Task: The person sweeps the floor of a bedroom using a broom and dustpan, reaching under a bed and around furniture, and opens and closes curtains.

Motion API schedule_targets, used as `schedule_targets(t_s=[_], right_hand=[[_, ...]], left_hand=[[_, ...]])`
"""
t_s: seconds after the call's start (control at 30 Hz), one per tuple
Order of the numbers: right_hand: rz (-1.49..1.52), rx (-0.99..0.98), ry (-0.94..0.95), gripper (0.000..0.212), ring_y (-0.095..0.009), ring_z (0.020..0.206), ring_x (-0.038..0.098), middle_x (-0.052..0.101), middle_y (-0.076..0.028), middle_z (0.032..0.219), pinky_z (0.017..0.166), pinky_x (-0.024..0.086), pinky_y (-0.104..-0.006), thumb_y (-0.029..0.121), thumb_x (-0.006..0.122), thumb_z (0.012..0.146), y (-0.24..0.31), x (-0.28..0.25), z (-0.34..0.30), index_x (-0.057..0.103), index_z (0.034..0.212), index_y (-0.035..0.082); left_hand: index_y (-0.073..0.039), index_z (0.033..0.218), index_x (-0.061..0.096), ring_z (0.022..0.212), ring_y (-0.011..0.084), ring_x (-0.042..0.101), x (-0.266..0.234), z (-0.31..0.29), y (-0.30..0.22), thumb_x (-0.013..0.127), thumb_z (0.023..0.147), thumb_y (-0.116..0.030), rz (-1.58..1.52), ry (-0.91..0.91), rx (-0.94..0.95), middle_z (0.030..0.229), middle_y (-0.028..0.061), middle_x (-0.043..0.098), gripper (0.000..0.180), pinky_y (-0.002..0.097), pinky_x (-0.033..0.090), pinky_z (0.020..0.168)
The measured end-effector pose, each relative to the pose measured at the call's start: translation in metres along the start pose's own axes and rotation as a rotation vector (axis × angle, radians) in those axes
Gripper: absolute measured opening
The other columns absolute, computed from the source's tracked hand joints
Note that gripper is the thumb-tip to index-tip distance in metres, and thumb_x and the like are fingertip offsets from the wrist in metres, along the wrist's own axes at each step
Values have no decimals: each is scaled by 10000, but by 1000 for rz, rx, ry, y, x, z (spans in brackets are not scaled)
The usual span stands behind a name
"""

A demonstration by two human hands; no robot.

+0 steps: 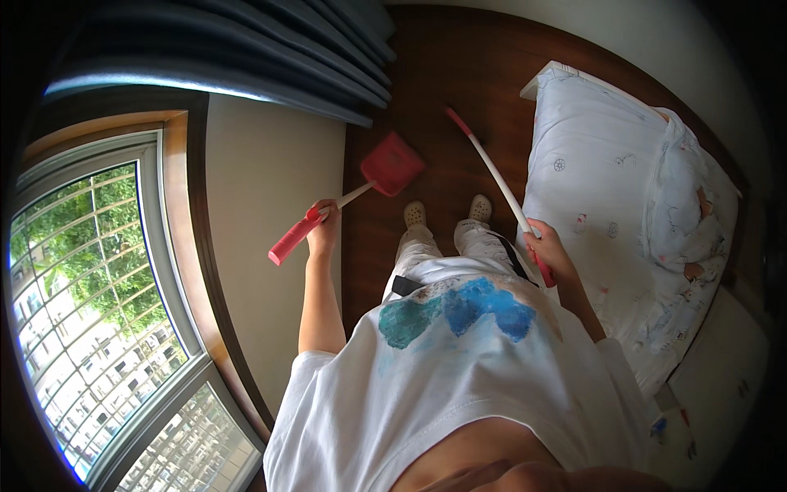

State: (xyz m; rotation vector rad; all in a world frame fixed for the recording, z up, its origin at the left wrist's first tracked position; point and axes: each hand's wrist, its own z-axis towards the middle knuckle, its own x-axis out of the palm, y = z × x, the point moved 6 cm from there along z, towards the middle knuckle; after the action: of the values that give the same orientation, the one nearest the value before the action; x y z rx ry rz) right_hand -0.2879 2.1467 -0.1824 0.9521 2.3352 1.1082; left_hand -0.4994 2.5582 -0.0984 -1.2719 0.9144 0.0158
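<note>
My left hand (325, 225) is wrapped round the pole of a long-handled red dustpan (393, 165), just beyond its thick red grip. The pan points away from me and hangs over the floor in front of my feet, left of the middle. In my right hand (549, 248) is a white pole (498, 175) with a red grip, probably a broom. It slants forward and left to a red far end; any bristles there are too dark to make out. The two tools are apart from each other.
A bed (590, 189) with white patterned bedding stands close on my right. On the left are a wall (279, 172) and a barred window (90, 262); a dark blue curtain (246, 49) hangs ahead of them. My clog-clad feet (415, 215) stand on the dark wooden floor (443, 66).
</note>
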Motion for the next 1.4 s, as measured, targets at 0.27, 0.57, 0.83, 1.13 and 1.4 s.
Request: schedule_targets(t_s=[0.27,0.57,0.83,1.13,1.4], right_hand=[[190,77,104,291,-110,416,440,486,-74,631,368,383,-245,55,417,738,34,54,8,400,1024,0],[385,166,394,418,-167,513,480,491,-97,719,444,430,-300,138,458,772,164,151,37,353,1174,91],[27,92,552,231,-69,403,432,464,-9,596,345,383,-193,282,408,820,268,260,46,489,789,67],[-212,-173,714,498,-41,373,396,420,2,535,316,366,-167,498,271,845,343,388,10,511,840,61],[-128,-303,780,552,-57,339,407,455,-35,510,295,376,-184,512,265,837,330,403,-2,487,914,13]], left_hand=[[-28,798,578,589,117,559,-13,3,17,517,759,-94,116,9,81,627,47,557,98,235,446,566],[-45,797,545,699,198,542,-28,30,33,553,742,-124,20,110,43,719,92,556,97,304,431,641],[-19,1025,484,919,171,500,-64,48,-15,681,659,-131,12,158,-63,990,89,525,430,309,418,766],[-29,936,484,752,131,528,-77,79,-12,640,685,-84,-593,119,-60,829,54,547,300,251,441,686],[-33,782,419,620,112,494,-68,69,-8,542,770,-123,-782,40,-137,699,29,488,152,233,422,524]])
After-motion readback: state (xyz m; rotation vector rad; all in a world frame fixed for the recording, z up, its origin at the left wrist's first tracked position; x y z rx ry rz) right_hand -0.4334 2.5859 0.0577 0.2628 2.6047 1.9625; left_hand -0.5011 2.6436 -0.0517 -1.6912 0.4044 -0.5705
